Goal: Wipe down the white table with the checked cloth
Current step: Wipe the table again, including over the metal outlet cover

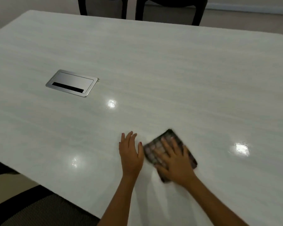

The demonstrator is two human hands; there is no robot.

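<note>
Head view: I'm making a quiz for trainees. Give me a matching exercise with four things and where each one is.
Things:
1 left hand
2 right hand
3 hatch
4 chairs

Places:
a past the far edge of the table
b flat on the cloth
c set into the table
d open, left of the cloth

Pairs: 1-d, 2-b, 3-c, 4-a

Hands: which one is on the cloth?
The right hand, its fingers spread flat on the checked cloth. The left hand lies open on the bare white table beside the cloth.
</note>
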